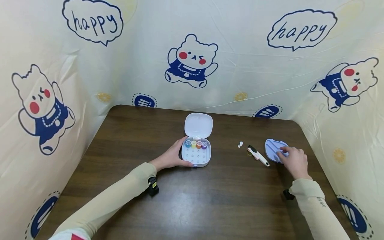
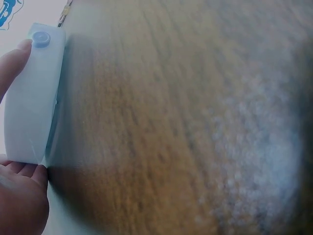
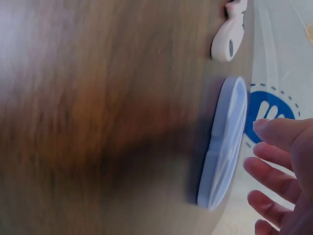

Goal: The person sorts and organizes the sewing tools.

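Observation:
My left hand (image 1: 172, 156) grips a small white hinged case (image 1: 196, 156) at its left side, thumb at the front near the round latch (image 2: 41, 38). The case's lid (image 1: 198, 126) stands open at the back. Inside, a row of small round spool-like pieces (image 1: 196, 144) in blue, yellow, orange and purple sits behind rows of short pegs. Over a light blue shallow tray (image 1: 272, 151) at the right hangs my right hand (image 1: 295, 163). In the right wrist view its loosely bent fingers (image 3: 271, 174) appear apart from the tray and hold nothing.
Left of the tray lies a white-handled tool (image 1: 258, 155) with a black end, its kind unclear. Small white pieces (image 1: 240, 144) lie beyond it. The brown wooden table (image 1: 192, 203) is bordered by a patterned cloth (image 1: 237, 66) at the back and sides.

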The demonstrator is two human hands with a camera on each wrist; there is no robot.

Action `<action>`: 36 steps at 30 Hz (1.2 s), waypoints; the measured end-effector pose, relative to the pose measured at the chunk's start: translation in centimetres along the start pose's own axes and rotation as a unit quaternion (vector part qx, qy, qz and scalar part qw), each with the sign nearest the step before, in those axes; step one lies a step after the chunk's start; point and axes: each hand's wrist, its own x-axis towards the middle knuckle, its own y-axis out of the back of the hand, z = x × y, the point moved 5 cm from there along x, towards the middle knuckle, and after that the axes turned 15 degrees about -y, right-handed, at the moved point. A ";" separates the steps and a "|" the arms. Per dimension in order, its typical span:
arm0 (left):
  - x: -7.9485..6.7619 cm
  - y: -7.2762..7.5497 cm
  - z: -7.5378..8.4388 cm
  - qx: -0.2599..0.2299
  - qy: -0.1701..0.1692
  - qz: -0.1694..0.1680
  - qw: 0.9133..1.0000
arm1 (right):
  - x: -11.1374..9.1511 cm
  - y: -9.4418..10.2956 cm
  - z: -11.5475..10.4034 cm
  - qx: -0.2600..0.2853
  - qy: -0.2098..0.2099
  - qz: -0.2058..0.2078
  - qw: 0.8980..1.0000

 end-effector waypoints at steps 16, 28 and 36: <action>0.1 -0.1 -0.2 -0.002 0.000 0.001 1.000 | 1.3 -1.4 2.9 -0.046 -0.034 -0.057 0.997; 0.0 0.0 0.0 -0.004 0.003 -0.001 1.000 | 1.4 -1.7 3.5 -0.042 -0.024 -0.048 0.998; 0.0 0.0 0.1 0.001 0.005 -0.002 1.000 | 1.2 -1.5 3.4 -0.039 -0.018 -0.045 0.998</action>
